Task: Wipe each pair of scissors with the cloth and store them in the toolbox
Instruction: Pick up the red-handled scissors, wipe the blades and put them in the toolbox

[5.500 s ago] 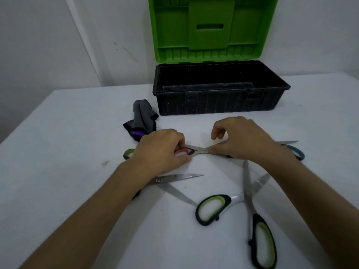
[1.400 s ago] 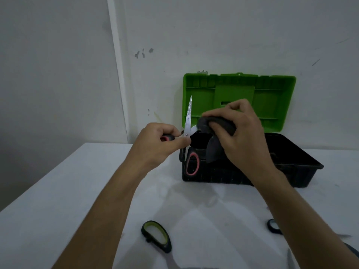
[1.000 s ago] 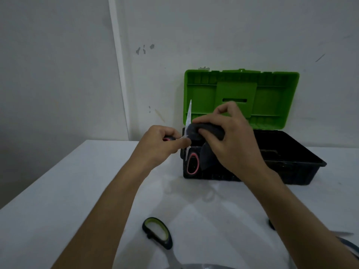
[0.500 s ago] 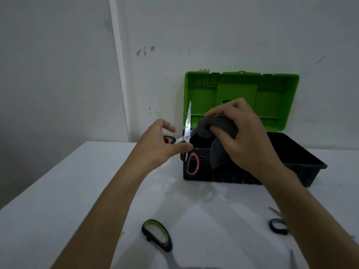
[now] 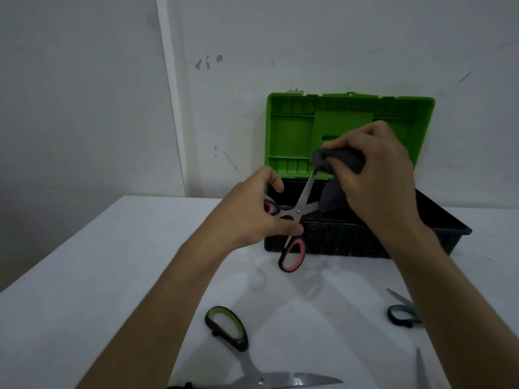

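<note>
Gripping the pink-handled scissors (image 5: 295, 217) near the pivot, the left hand (image 5: 254, 213) holds them in the air, blades spread, in front of the toolbox (image 5: 365, 240). The right hand (image 5: 376, 175) pinches the dark cloth (image 5: 337, 161) around the tip of the raised blade. The green lid (image 5: 292, 130) stands open. Green-handled scissors (image 5: 238, 341) and blue-handled scissors (image 5: 401, 314) lie on the white table (image 5: 84, 276).

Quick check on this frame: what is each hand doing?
Left hand: grips the pink-handled scissors near the pivot, blades spread.
Right hand: pinches the dark cloth round the upper blade's tip.
</note>
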Tool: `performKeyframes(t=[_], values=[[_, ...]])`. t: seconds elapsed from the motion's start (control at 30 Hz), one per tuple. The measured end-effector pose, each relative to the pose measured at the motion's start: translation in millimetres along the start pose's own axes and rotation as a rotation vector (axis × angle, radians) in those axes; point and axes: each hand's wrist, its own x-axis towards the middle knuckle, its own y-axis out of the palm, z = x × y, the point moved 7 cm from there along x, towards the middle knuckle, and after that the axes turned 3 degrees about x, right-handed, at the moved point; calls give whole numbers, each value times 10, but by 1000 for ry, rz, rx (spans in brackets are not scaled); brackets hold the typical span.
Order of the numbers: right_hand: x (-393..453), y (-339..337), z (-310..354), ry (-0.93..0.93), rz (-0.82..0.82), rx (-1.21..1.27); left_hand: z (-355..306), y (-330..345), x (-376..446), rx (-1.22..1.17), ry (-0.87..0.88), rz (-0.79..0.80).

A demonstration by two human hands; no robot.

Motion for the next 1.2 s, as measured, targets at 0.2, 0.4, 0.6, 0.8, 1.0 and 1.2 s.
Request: performKeyframes(t=[0.2, 0.4, 0.6, 0.8, 1.0, 1.2], values=[[26, -108, 149, -80, 71, 59, 122, -122, -12, -98, -115, -37], [-140, 293, 409, -176, 369, 42, 139, -114, 7, -110, -88, -23], [19, 6, 37, -51, 39, -52, 123, -21, 7, -47, -50, 90], [58, -216, -5, -68, 5, -8, 254, -195, 50, -145, -146, -71], [-152, 292, 292, -130, 291, -23, 272, -218, 40, -171, -157, -147], [-227, 373, 360, -165, 273, -73, 231, -280, 28, -150, -77, -203]])
